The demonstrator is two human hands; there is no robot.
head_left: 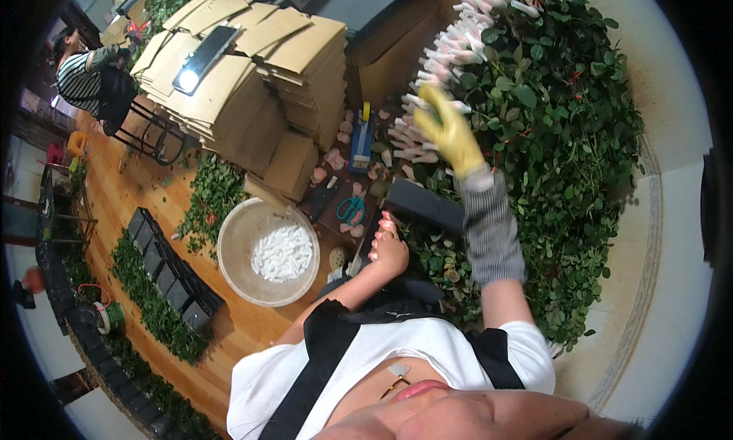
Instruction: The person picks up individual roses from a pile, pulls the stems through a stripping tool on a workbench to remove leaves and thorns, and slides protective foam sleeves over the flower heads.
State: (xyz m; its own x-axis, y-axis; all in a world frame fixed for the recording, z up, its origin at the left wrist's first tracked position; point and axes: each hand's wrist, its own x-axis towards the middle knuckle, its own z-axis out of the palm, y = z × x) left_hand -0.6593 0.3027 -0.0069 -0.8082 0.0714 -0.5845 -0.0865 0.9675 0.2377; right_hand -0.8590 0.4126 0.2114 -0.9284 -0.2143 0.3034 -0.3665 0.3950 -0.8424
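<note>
My right hand, in a yellow glove with a striped grey sleeve, reaches over the left edge of a big pile of leafy stems. Its thumb and fingers are apart, next to slim pinkish-white sleeved flower heads at the ends of those stems. Nothing clearly shows between the fingers. My bare left hand rests low by the bench edge, beside a dark block. Its fingers are bent and slightly spread, with pale bits at the tips; I see nothing held.
Teal scissors, a blue tape dispenser and pink petals lie ahead. Stacked cardboard sheets with a phone on top stand far left. Left is a tub of white sleeves. Another person sits farther off.
</note>
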